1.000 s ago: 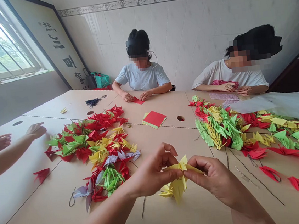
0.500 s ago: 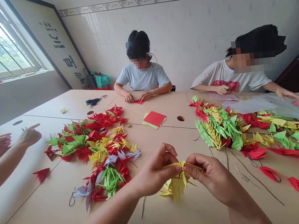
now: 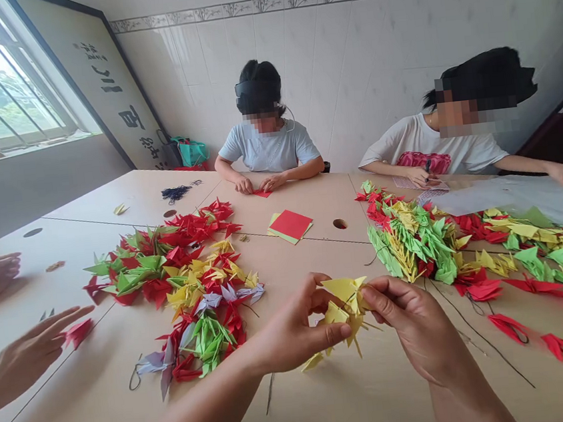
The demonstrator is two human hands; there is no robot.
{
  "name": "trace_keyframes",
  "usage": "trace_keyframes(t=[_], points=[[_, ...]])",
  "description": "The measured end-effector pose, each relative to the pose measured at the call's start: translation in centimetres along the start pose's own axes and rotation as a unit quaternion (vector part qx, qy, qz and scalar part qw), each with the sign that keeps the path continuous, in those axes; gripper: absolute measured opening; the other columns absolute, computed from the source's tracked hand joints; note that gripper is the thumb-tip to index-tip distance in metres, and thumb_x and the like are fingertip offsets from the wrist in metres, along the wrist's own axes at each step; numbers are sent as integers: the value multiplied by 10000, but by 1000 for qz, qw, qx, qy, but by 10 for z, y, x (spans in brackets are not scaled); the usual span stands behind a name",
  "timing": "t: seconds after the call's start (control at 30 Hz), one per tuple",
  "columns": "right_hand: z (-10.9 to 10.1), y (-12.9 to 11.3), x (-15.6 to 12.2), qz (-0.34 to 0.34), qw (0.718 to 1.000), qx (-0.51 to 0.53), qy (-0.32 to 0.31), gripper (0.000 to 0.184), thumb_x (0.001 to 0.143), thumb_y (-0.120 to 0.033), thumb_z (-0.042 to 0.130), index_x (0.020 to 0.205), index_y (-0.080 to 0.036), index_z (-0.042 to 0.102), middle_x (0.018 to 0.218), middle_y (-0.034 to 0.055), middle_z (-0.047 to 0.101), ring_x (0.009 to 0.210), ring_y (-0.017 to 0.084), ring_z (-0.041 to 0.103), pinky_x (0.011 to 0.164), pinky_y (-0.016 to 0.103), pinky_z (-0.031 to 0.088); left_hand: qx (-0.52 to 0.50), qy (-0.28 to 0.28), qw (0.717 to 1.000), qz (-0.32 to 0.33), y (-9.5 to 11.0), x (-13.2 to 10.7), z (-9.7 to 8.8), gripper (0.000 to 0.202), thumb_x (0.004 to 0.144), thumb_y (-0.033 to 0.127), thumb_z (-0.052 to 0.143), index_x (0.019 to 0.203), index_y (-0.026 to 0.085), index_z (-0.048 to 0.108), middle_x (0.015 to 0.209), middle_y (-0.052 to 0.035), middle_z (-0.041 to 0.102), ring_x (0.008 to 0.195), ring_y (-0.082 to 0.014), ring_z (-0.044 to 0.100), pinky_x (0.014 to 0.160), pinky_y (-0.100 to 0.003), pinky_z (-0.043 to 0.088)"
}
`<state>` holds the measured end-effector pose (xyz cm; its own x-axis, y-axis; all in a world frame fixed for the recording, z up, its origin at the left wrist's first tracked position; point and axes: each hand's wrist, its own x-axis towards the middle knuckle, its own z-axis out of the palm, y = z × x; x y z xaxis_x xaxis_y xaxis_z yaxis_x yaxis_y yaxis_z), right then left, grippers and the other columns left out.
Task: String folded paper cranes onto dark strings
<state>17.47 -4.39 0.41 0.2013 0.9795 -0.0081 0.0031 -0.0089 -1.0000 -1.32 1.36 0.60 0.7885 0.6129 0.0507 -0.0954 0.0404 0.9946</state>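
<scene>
Just above the table, my left hand (image 3: 298,327) has its thumb and fingers closed around a small bunch of folded yellow paper cranes (image 3: 343,313). From the other side, my right hand (image 3: 405,312) pinches the edge of the uppermost crane between thumb and fingers. Pointed wings stick out between the hands, and some tips hang toward the tabletop. A dark thread end (image 3: 270,393) lies below my left wrist. Left of my hands is a heap of red, green, yellow and lilac folded cranes (image 3: 182,275). My fingers hide part of the bunch.
Stacked square paper sheets (image 3: 292,226) lie ahead, near a round table hole (image 3: 340,224). More strung cranes (image 3: 415,237) spread to the right with threads and a needle-like tool (image 3: 471,344). Two people sit opposite. Another person's hand (image 3: 38,340) reaches toward a red crane (image 3: 78,333).
My hands have turned and lifted the yellow cranes; the left grip now lies lower around them. At left, a co-worker's hand came down beside the red crane. The person at right moved an arm outward.
</scene>
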Motion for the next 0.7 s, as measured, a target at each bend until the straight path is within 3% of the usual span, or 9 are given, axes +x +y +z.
trace_keyframes(t=[0.2, 0.43, 0.53, 0.6, 0.7], points=[[-8, 3, 4, -48, 987, -62, 142, 352, 740, -548, 711, 720, -198, 677, 561, -28, 503, 553, 118, 435, 508, 230, 396, -153, -22, 987, -41, 4, -1, -4, 353, 816, 319, 723, 1019, 212, 455, 843, -2, 599, 727, -113, 594, 644, -223, 409], [-12, 4, 5, -43, 975, -144, 162, 318, 776, -524, 674, 750, -207, 668, 601, -9, 565, 574, 145, 484, 532, 261, 414, -246, 27, 966, -74, 8, 2, -2, 265, 836, 340, 692, 953, 165, 532, 797, -41, 664, 674, -141, 666, 642, -243, 472], [-9, 0, 3, -100, 938, -278, 182, 290, 817, -479, 641, 931, -213, 669, 829, 45, 662, 681, 185, 567, 583, 293, 460, -250, 49, 963, -85, 7, 4, 0, 267, 831, 341, 697, 946, 161, 538, 770, -38, 665, 657, -136, 657, 632, -233, 468], [-4, -3, -1, -186, 911, -331, 159, 256, 851, -426, 628, 1015, -232, 656, 945, 55, 662, 751, 195, 586, 631, 305, 483, -243, 59, 964, -87, 5, 6, 1, 282, 824, 359, 704, 944, 163, 540, 758, -36, 662, 673, -140, 654, 643, -236, 469], [5, -5, -8, -291, 889, -352, 44, 168, 891, -304, 621, 1051, -272, 660, 978, 30, 656, 851, 185, 605, 725, 285, 500, -231, 75, 965, -96, 1, 8, 2, 314, 822, 418, 697, 954, 174, 550, 746, -12, 636, 668, -129, 633, 625, -220, 451]])
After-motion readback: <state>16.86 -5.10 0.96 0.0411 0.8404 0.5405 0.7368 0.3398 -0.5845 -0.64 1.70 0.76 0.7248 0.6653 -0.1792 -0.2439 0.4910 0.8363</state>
